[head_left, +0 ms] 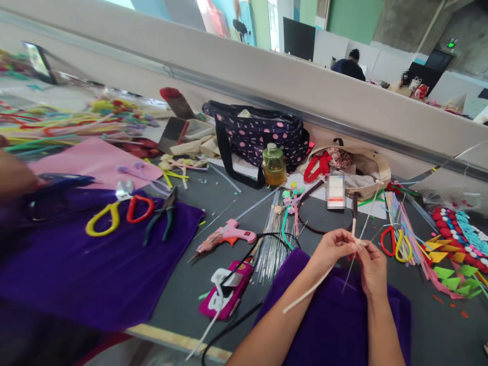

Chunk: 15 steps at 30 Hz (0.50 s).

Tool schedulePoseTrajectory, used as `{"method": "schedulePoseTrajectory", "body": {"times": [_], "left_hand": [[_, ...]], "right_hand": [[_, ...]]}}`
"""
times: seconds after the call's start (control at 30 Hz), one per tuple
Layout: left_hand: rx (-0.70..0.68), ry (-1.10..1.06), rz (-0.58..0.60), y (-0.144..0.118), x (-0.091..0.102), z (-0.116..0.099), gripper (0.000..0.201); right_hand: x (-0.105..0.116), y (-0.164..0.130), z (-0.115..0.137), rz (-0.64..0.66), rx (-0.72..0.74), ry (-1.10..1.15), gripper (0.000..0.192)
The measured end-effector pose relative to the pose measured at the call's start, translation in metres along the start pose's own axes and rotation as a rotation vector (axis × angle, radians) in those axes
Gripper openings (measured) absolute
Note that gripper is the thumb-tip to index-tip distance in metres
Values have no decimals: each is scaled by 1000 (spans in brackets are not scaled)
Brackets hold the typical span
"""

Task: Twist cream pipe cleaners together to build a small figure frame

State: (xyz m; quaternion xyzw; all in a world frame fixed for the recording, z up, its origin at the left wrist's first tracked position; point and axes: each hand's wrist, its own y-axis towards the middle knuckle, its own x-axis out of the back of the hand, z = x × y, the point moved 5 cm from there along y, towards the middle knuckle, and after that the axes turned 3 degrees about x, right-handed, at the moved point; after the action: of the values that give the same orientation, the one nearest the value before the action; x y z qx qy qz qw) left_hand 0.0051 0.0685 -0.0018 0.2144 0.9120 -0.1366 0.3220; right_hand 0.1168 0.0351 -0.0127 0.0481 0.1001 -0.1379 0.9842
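Stem [305, 297] pinched by left hand [335, 246] and right hand [373, 265], above cloth [335, 320], bare tabletop [438, 335] rightward, wooden edge [175, 341] leftward.

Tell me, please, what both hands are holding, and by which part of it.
The left hand and right hand pinch a cream strip away from its loose lower end, where a thin wire crosses it.

A greenish bottle [274, 165] stands before a spotted bag [259, 129].

Bare left forearm [280, 328], bare right forearm [384, 325], bare left hand [335, 247], bare right hand [372, 269]
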Motion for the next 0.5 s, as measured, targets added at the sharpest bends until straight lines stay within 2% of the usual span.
{"method": "schedulePoseTrajectory", "body": {"times": [0.23, 0.5], "left_hand": [[-43, 84, -10, -3, -3, -1, 31], [-47, 56, 18, -2, -5, 8, 31]], "right_hand": [[8, 3, 2, -41, -2, 26, 14], [3, 1, -1, 24, -109, 205, 15]]}}
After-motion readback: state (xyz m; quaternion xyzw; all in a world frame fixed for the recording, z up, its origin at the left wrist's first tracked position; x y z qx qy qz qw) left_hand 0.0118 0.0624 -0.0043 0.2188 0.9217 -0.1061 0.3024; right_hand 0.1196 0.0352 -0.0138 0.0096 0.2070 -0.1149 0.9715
